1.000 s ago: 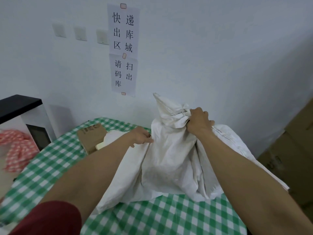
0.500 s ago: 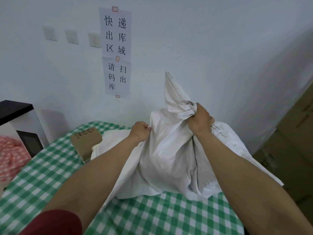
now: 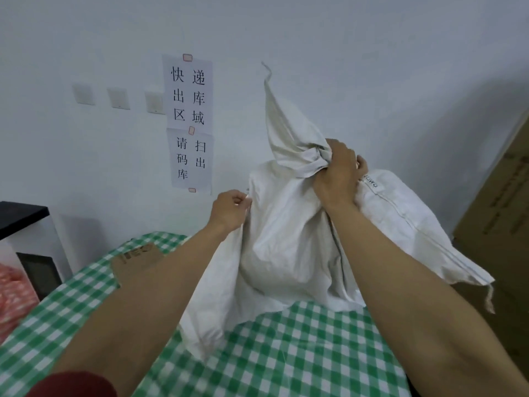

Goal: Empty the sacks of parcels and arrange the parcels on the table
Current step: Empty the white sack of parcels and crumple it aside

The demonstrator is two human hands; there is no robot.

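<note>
Your right hand [image 3: 335, 173] grips the white sack [image 3: 286, 239] by its bunched corner and your left hand [image 3: 229, 209] pinches its side. Lifted higher than before, it should soon empty.

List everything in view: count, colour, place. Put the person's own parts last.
sack: one for certain, white, mid-table, lifted by its bunched top; the seamed white cloth to its right may be a second
parcel: one, brown cardboard, on the table behind the left forearm
table: one, green-and-white check cloth, foreground
paper signs: two, white with black characters, taped to the wall
wall switches: three, white, left of the signs
cabinet: one, white with black top, far left
cloth: one, red-and-white, bottom left edge
cardboard boxes: brown, stacked at right; count unclear
sleeve: one, dark red, on the left arm
left hand: pinches the sack's left edge
right hand: grips the sack's bunched top
</note>
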